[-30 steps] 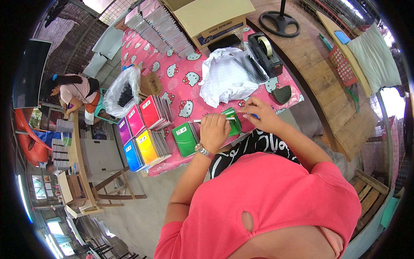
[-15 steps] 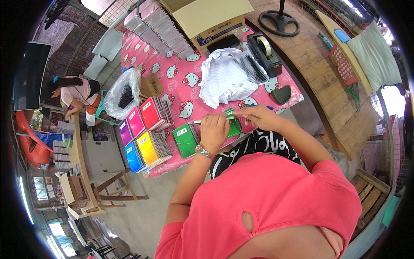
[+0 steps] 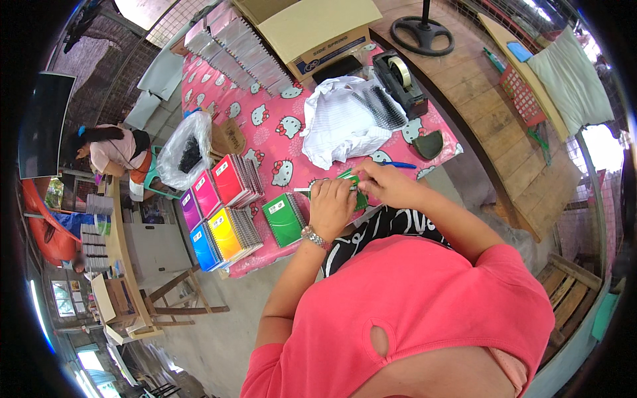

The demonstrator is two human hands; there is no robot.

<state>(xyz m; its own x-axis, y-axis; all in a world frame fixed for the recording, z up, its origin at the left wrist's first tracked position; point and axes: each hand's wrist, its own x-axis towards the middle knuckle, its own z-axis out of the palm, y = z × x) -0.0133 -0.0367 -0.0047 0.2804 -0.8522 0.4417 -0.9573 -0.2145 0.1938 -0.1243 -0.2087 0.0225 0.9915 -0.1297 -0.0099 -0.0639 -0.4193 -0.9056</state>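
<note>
A green notebook (image 3: 361, 201) lies at the table's front edge, mostly covered by my hands. My left hand (image 3: 332, 204) is closed over it from the left, fingers bent across its top. From the right, my right hand (image 3: 390, 186) meets it with curled fingers bunched close to the left fingertips; what they pinch is too small to tell. A thin white strip (image 3: 302, 190) sticks out left of my left hand. Beside that hand is a stack of green spiral notebooks (image 3: 284, 220). Behind the right hand rests a blue pen (image 3: 399, 164).
Red (image 3: 232, 179), yellow (image 3: 229, 233) and other coloured spiral notebooks stand stacked at left. Farther back are a plastic bag of black coils (image 3: 189, 151), white paper with black coils (image 3: 345, 123), a tape dispenser (image 3: 401, 83) and a cardboard box (image 3: 325, 40). A person (image 3: 109, 146) sits far left.
My right hand's fingers have curled in from a stretched, pointing pose over the green notebook. The blue pen shows more fully now. The whole view has shifted slightly.
</note>
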